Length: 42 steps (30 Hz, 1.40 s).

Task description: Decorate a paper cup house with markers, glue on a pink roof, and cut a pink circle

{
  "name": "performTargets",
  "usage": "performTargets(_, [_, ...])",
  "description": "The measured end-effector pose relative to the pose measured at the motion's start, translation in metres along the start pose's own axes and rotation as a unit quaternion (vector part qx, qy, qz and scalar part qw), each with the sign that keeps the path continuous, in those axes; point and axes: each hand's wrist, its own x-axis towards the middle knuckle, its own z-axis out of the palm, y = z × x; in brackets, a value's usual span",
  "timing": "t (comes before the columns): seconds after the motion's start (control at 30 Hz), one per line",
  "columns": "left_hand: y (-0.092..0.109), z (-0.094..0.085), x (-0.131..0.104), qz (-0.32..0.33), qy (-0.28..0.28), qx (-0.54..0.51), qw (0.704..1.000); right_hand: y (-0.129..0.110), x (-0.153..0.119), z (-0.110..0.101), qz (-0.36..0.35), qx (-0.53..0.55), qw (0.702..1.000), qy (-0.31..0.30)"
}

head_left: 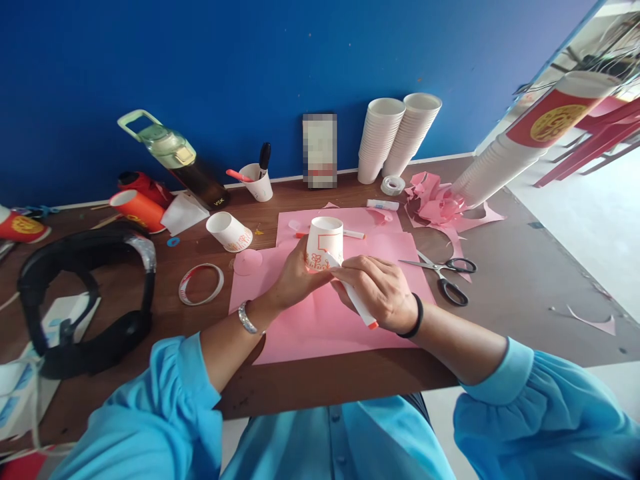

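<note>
My left hand point(294, 279) holds a white paper cup point(336, 230) over the pink paper point(300, 327). On its side, orange lines make a box outline, with flower-like shapes below it. My right hand point(373, 288) is closed round a white marker point(359, 303) with an orange end, its tip at the cup's drawn side. Another marker point(355, 235) lies on the pink paper behind the cup. To the left, a second paper cup point(225, 230) with orange drawings rests on the table, near a cut ring point(201, 285).
Scissors point(440, 268) lie open at right, near crumpled pink scraps point(437, 200). Cup stacks point(383, 137), a tape roll point(393, 185) and a glue stick point(383, 205) are behind. A bottle point(185, 163), a pen cup point(260, 188) and a black headset point(30, 287) occupy the left.
</note>
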Motion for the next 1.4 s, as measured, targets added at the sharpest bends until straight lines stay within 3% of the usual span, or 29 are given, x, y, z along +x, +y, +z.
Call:
performTargets(0.27, [0.003,0.0,-0.001,-0.034,-0.008,-0.052,0.998,0.002,0.0,-0.001,0.005,-0.001,1.0,0.0])
performTargets(1.4, [-0.001,-0.004,0.001,-0.042,-0.009,-0.11,0.993,0.011,-0.001,-0.003,0.043,0.016,0.999,-0.011])
